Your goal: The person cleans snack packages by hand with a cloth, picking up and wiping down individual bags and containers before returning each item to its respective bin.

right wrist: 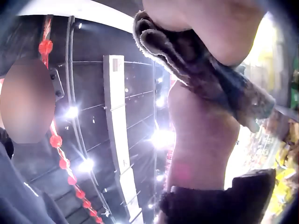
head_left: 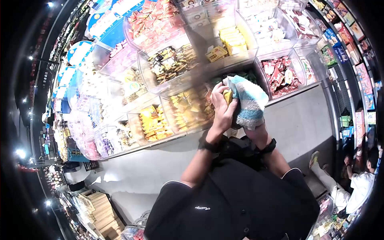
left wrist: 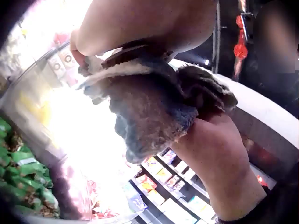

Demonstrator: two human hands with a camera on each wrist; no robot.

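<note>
A fluffy towel-like cloth [head_left: 250,100] with blue, white and grey stripes is bunched between both hands, above the front bins. The left hand [head_left: 222,108] grips its left side with curled fingers; a small yellow patch [head_left: 228,97] shows between fingers and thumb, too small to identify. Mostly covered by the cloth, the right hand [head_left: 256,132] holds it from below. In the left wrist view, the cloth [left wrist: 145,107] hangs beneath the left hand [left wrist: 149,23]. Folded layers of the cloth [right wrist: 163,44] are under the right hand [right wrist: 215,28] in the right wrist view; its fingertips are hidden.
Clear bins hold yellow packets [head_left: 153,123], red packets [head_left: 280,76] and green packets [left wrist: 25,175]. The grey counter front [head_left: 298,120] lies below them. Stocked shelves [head_left: 360,72] and a person in white [head_left: 358,192] are at the right. A wooden crate [head_left: 102,214] stands lower left.
</note>
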